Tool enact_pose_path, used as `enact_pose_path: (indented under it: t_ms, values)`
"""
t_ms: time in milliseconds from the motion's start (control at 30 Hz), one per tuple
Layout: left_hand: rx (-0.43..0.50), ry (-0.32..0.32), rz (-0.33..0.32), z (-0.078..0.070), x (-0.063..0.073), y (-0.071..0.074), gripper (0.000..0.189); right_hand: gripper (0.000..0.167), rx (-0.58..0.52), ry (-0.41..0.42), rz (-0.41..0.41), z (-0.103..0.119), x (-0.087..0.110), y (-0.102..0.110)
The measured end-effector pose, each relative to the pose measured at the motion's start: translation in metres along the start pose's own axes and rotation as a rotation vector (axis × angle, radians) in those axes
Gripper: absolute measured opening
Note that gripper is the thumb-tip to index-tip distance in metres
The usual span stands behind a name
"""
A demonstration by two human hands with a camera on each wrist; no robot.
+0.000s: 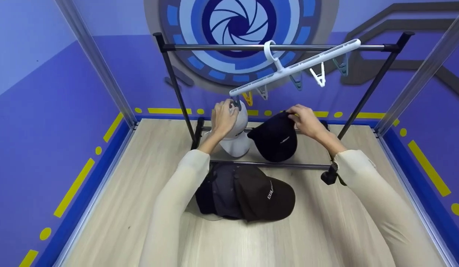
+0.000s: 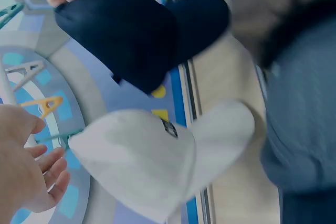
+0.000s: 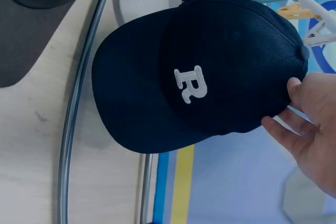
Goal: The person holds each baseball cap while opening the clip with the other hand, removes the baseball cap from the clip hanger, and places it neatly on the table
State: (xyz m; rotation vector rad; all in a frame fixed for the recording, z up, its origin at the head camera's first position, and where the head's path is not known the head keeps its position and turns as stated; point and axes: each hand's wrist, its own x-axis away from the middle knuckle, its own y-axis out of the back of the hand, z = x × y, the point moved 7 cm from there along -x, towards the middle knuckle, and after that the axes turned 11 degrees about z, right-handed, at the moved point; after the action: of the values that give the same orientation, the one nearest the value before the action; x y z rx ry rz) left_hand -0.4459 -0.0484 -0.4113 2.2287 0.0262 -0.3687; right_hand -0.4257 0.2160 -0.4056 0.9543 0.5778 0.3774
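Observation:
A white cap [image 1: 236, 146] hangs brim-down from a dark green clip [image 2: 65, 139] at the low left end of a white hanger [image 1: 296, 67]. Beside that clip is my left hand [image 1: 222, 118]; in the left wrist view its fingers are spread and loosely bent, with nothing between them. My right hand [image 3: 315, 124] pinches the top of a dark cap [image 3: 236, 61] between thumb and fingers. This cap, with a white letter R on its front, is held in the air right of the white cap, brim down. The hanger tilts, its right end high.
A black-framed rack [image 1: 173, 79] carries the hanger by its hook on the top bar. More clips hang along it, among them a yellow clip [image 1: 248, 98] and a white clip [image 1: 320, 76]. Several nested caps [image 1: 266, 196] lie on the wooden floor [image 1: 147, 185] in front.

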Motion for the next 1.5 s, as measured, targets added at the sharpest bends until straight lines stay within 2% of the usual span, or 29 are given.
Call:
enact_pose_path:
  t_ms: [133,233,400,567,667,767,800,867,1000,1033,1167,1333,1500]
  values:
    - [-0.143,-0.059,0.006,0.01,0.012,0.005,0.042,0.012,0.013,0.031,-0.012,0.008,0.009,0.009]
    - [-0.222,-0.083,0.04,0.02,0.022,0.007,0.056,0.011,0.023,0.051,-0.004,0.014,0.018,0.016]
    - [-0.282,-0.084,0.154,0.04,0.038,0.003,0.078,0.011,0.062,0.087,0.051,0.026,0.035,0.029]
    - [-0.302,-0.067,0.298,0.056,0.047,-0.004,0.088,0.012,0.104,0.146,0.124,0.038,0.05,0.041]
    - [-0.293,-0.074,0.35,0.064,0.053,-0.005,0.089,0.013,0.118,0.207,0.152,0.047,0.061,0.047]
    - [-0.286,-0.102,0.357,0.071,0.063,-0.004,0.089,0.014,0.129,0.256,0.166,0.056,0.072,0.051]
    - [-0.291,-0.128,0.341,0.078,0.064,-0.005,0.091,0.015,0.134,0.27,0.169,0.059,0.076,0.052]
    - [-0.268,-0.152,0.329,0.08,0.073,-0.001,0.089,0.017,0.14,0.297,0.179,0.063,0.083,0.051]
    - [-0.222,-0.181,0.311,0.083,0.097,0.011,0.084,0.021,0.124,0.342,0.239,0.067,0.096,0.038]
    - [-0.201,-0.169,0.318,0.079,0.106,0.017,0.081,0.02,0.115,0.354,0.262,0.066,0.099,0.033]
    - [-0.233,-0.169,0.31,0.085,0.129,0.029,0.079,0.019,0.081,0.373,0.356,0.062,0.11,0.011]
    - [-0.239,-0.16,0.304,0.093,0.14,0.034,0.079,0.018,0.033,0.317,0.459,0.054,0.116,-0.013]
    - [-0.217,-0.143,0.324,0.095,0.146,0.031,0.079,0.016,-0.003,0.27,0.516,0.055,0.113,-0.034]
